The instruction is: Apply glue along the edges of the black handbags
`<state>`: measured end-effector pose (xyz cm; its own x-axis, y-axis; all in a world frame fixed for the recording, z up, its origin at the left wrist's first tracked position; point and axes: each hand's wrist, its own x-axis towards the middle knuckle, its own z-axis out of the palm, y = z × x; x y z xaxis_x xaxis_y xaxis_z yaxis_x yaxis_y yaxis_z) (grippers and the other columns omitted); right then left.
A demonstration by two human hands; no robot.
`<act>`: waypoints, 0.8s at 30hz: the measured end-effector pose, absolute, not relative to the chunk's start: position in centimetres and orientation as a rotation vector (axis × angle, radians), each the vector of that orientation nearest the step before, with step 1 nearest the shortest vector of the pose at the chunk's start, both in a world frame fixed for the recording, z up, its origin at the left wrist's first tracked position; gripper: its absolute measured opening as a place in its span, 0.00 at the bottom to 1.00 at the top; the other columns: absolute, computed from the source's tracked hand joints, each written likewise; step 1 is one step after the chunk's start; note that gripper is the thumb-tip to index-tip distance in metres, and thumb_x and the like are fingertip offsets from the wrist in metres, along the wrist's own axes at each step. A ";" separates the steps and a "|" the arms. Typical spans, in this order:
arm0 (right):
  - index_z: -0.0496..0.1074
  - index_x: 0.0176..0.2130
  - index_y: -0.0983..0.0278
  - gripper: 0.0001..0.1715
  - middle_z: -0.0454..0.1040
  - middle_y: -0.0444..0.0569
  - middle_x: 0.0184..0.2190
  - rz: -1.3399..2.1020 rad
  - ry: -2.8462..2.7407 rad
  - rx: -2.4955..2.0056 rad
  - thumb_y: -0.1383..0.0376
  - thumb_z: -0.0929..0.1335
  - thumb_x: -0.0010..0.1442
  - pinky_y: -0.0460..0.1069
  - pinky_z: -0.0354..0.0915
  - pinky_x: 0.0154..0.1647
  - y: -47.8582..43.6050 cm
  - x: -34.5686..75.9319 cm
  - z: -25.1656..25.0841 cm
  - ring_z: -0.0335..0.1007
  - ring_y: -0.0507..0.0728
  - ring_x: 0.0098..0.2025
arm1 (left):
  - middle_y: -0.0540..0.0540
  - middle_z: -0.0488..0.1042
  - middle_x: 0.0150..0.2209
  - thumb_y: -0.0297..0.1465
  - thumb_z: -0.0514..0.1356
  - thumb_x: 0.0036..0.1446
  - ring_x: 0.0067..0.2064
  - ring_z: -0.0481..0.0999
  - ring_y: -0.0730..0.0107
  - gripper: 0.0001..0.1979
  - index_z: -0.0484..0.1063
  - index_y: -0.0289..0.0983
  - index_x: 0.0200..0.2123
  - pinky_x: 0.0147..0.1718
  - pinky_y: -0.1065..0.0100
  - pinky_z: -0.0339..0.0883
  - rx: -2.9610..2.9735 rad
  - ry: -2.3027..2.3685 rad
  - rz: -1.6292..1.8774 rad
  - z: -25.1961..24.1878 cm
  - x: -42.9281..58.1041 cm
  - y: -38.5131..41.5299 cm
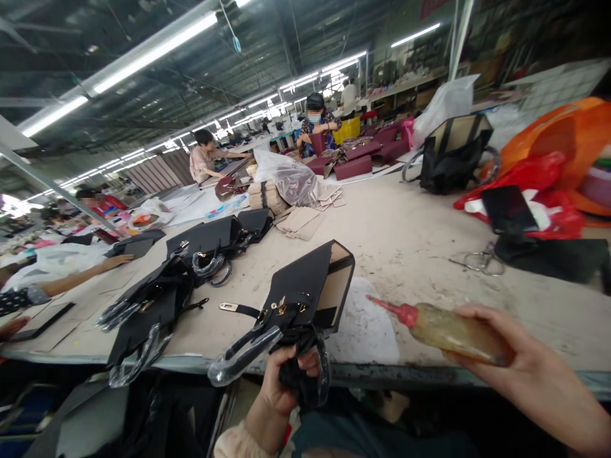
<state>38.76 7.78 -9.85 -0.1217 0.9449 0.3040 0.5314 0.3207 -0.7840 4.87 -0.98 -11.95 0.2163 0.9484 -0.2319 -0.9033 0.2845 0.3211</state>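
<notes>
My left hand (281, 381) is closed on the black fabric at the near end of a black handbag (298, 280), by the table's front edge. The bag lies tilted, its tan-lined side facing right. It has gold hardware, a strap with a gold plate, and a handle wrapped in clear plastic. On the right, my right hand (506, 350) grips a squeeze bottle (458, 332) of yellowish-brown liquid. Its red nozzle points left towards the bag, with a space between them.
Several black handbags (205, 238) lie to the left. Scissors (482, 261), a dark phone-like slab (508, 210) and red and orange plastic bags (568, 159) are at the right. Tan panels (300, 221) lie behind. A co-worker's hand (117, 261) rests at far left; other people work behind.
</notes>
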 end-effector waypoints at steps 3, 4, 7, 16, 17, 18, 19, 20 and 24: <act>0.69 0.45 0.59 0.30 0.72 0.47 0.44 0.785 -1.699 -1.285 0.50 0.73 0.44 0.45 0.69 0.40 7.2 38.8 -9.1 0.72 0.57 0.42 | 0.53 0.54 0.20 0.24 0.64 0.44 0.23 0.58 0.80 0.07 0.67 0.30 0.22 0.25 0.76 0.57 0.121 0.423 1.286 -12.4 5.2 -1.0; 0.68 0.45 0.59 0.31 0.72 0.47 0.44 0.801 -1.649 -1.302 0.49 0.73 0.43 0.45 0.70 0.39 7.0 38.7 -8.9 0.72 0.57 0.42 | 0.53 0.54 0.19 0.24 0.64 0.44 0.23 0.58 0.80 0.07 0.67 0.30 0.22 0.24 0.76 0.57 0.123 0.425 1.287 -12.5 5.3 -0.9; 0.64 0.46 0.57 0.33 0.70 0.48 0.44 0.728 -1.506 -1.326 0.48 0.72 0.42 0.47 0.71 0.41 6.6 38.6 -8.9 0.70 0.60 0.45 | 0.54 0.54 0.19 0.24 0.64 0.43 0.22 0.58 0.80 0.08 0.66 0.30 0.22 0.23 0.76 0.57 0.126 0.452 1.279 -12.5 5.6 -0.7; 0.61 0.49 0.53 0.27 0.67 0.50 0.50 0.599 -1.542 -1.140 0.53 0.69 0.51 0.62 0.67 0.51 4.8 38.0 -9.5 0.66 0.66 0.51 | 0.55 0.52 0.19 0.25 0.67 0.40 0.22 0.57 0.81 0.13 0.63 0.32 0.21 0.23 0.77 0.57 0.110 0.528 1.296 -12.9 6.2 0.1; 0.62 0.49 0.54 0.25 0.67 0.50 0.50 0.600 -1.584 -1.104 0.53 0.69 0.52 0.60 0.67 0.50 4.6 37.6 -9.5 0.66 0.66 0.50 | 0.55 0.52 0.19 0.25 0.67 0.39 0.22 0.57 0.81 0.12 0.63 0.32 0.21 0.23 0.77 0.56 0.105 0.532 1.296 -12.9 6.2 0.1; 0.63 0.48 0.55 0.23 0.68 0.50 0.48 0.595 -1.616 -1.069 0.54 0.69 0.53 0.58 0.68 0.49 4.5 37.3 -9.5 0.67 0.65 0.50 | 0.55 0.52 0.19 0.25 0.67 0.39 0.22 0.57 0.81 0.12 0.63 0.32 0.21 0.23 0.77 0.56 0.096 0.534 1.299 -12.9 6.2 0.1; 0.64 0.47 0.56 0.22 0.69 0.50 0.47 0.575 -1.637 -1.035 0.55 0.69 0.54 0.56 0.69 0.47 4.3 36.9 -9.5 0.67 0.64 0.49 | 0.55 0.52 0.19 0.24 0.67 0.39 0.22 0.57 0.81 0.12 0.63 0.32 0.21 0.23 0.77 0.56 0.085 0.534 1.306 -12.9 6.2 0.1; 0.64 0.47 0.56 0.21 0.69 0.50 0.46 0.548 -1.649 -1.014 0.56 0.69 0.54 0.54 0.68 0.47 4.2 36.6 -9.6 0.67 0.63 0.49 | 0.55 0.53 0.19 0.24 0.67 0.39 0.22 0.57 0.82 0.12 0.63 0.32 0.21 0.22 0.77 0.56 0.074 0.531 1.311 -12.9 6.2 0.0; 0.64 0.48 0.58 0.21 0.65 0.53 0.48 0.461 -1.707 -0.952 0.61 0.70 0.55 0.57 0.66 0.48 3.3 36.4 -10.0 0.63 0.65 0.52 | 0.55 0.53 0.19 0.24 0.67 0.38 0.22 0.56 0.82 0.13 0.62 0.32 0.19 0.22 0.77 0.56 0.037 0.516 1.310 -12.9 6.2 -0.1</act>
